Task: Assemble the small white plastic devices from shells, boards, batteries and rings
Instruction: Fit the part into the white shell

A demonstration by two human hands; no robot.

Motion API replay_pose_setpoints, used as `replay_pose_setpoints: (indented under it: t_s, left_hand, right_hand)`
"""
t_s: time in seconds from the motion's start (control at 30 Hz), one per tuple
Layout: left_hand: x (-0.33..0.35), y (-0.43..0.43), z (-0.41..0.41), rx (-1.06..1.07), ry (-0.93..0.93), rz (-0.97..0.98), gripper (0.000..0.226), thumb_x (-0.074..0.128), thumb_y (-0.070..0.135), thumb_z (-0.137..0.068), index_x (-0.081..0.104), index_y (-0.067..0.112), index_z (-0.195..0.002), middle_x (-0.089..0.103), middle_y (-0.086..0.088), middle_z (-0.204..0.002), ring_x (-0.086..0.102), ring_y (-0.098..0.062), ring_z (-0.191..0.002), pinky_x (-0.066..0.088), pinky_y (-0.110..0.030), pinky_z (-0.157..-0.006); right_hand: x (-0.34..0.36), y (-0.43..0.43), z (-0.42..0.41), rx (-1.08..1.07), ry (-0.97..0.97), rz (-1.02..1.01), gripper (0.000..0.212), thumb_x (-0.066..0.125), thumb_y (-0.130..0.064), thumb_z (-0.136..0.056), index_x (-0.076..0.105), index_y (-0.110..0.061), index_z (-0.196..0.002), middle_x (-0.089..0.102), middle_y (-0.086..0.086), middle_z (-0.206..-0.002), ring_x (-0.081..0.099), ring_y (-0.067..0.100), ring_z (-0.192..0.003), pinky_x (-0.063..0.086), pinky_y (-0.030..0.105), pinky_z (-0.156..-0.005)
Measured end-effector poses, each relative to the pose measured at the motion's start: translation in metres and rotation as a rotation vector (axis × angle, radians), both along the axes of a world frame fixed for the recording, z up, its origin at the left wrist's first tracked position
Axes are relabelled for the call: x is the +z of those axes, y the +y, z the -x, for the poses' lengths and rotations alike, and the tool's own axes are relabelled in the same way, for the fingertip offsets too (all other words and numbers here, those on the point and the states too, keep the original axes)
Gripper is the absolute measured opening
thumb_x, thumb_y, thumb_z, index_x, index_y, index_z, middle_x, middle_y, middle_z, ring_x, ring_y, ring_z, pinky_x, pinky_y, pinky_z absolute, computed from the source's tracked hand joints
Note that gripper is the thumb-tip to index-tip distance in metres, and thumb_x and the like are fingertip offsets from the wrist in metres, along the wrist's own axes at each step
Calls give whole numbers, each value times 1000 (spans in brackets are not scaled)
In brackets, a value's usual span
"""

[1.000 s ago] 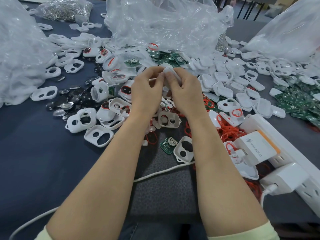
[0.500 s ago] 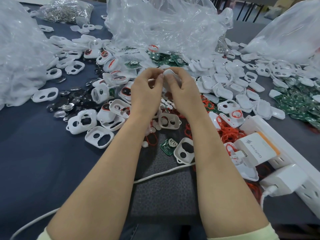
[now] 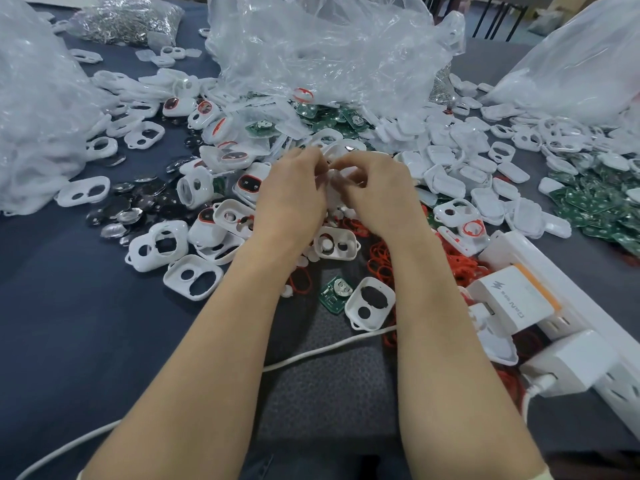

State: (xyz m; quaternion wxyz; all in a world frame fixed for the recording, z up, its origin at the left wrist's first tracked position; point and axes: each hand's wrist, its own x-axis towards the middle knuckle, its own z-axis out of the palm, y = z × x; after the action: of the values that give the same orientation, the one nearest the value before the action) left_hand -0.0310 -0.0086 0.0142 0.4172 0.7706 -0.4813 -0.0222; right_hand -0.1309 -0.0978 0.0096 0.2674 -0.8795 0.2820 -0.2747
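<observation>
Left hand [image 3: 291,192] and right hand [image 3: 377,192]: both pinching one small white part [image 3: 337,176], blurred, above the worktop [image 3: 69,323]. Green board [image 3: 335,294]: lying just beside an empty white shell [image 3: 370,308]. Orange rings [image 3: 381,261]: lying heaped by the right forearm. Clear bag [image 3: 329,46]: sitting behind the hands.

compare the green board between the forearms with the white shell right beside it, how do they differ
The green board is a flat card; the white shell is a plastic frame with a raised rim. The board carries a round silver disc; the shell has two empty holes. The board is smaller than the shell. Both lie loose, side by side on the dark mat.
</observation>
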Motion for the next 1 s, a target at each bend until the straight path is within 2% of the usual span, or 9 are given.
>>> replay_pose_setpoints:
  t_s: [0.07, 0.23, 0.43, 0.53, 0.67, 0.73, 0.83, 0.93, 1.0]
  left_hand:
    - [2, 0, 2, -4, 20, -4, 16, 56, 14, -94, 64, 6, -105, 67, -10, -104, 62, -27, -97, 50, -42, -87]
    - [5, 5, 6, 0, 84, 17, 19, 55, 5, -90, 66, 9, -105, 70, -7, -100, 65, -23, -94, 51, -39, -88]
    - [6, 8, 3, 23, 47, -42, 17, 54, 1, -82, 63, 8, -94, 65, -7, -87, 61, -28, -85, 50, -37, -78]
    - [3, 8, 0, 36, 111, -16, 15, 53, 3, -86, 63, 12, -92, 63, -1, -85, 62, -25, -84, 51, -34, -78]
    - [-1, 5, -2, 37, 161, 55, 14, 56, 5, -90, 65, 14, -94, 63, 3, -83, 64, -18, -84, 49, -26, -76]
    - [0, 5, -4, 29, 181, 139, 11, 57, 8, -92, 65, 15, -94, 66, 3, -87, 64, -11, -84, 50, -22, -78]
    - [5, 6, -5, -50, 227, 237, 14, 56, 6, -93, 61, 19, -92, 65, 7, -88, 61, 2, -83, 48, -8, -76]
    - [8, 6, -2, -199, 297, 251, 16, 57, 1, -92, 64, 16, -91, 66, -2, -103, 64, -10, -98, 51, -17, -87]
    - [10, 8, -2, -245, 349, 199, 16, 58, 2, -92, 66, 15, -89, 62, -2, -115, 62, -10, -103, 49, -13, -87]
  right_hand:
    - [2, 6, -4, -102, -1, 39, 19, 58, -14, -93, 68, -7, -107, 70, 8, -96, 57, 17, -82, 41, 12, -67]
    - [2, 16, -6, -126, -58, -14, 19, 57, -6, -91, 70, -4, -104, 71, 11, -98, 49, 8, -81, 41, 11, -68]
    - [0, 20, -12, -133, 28, 9, 17, 55, -15, -94, 66, -2, -98, 68, 15, -95, 52, 21, -79, 40, 16, -66]
    - [-1, 22, -13, -139, 7, -37, 18, 56, -16, -94, 66, -3, -98, 68, 14, -95, 57, 25, -83, 40, 16, -67]
    - [2, 25, -13, -157, -79, -138, 19, 59, -17, -93, 67, -4, -104, 70, 11, -98, 56, 14, -79, 43, 15, -68]
    - [7, 25, -11, -134, -134, -227, 24, 61, -23, -93, 66, -7, -110, 69, 6, -99, 52, 3, -74, 45, 15, -68]
    - [12, 21, -6, -135, -162, -455, 34, 51, -33, -98, 61, -7, -116, 62, -2, -81, 55, 6, -67, 47, 21, -58]
    - [15, 17, 1, -90, -278, -833, 37, 43, -27, -102, 57, 3, -117, 62, 3, -79, 62, 14, -69, 52, 24, -60]
    - [17, 15, 10, -25, -384, -994, 27, 50, -13, -99, 57, 4, -119, 64, 4, -85, 65, 11, -72, 54, 21, -65]
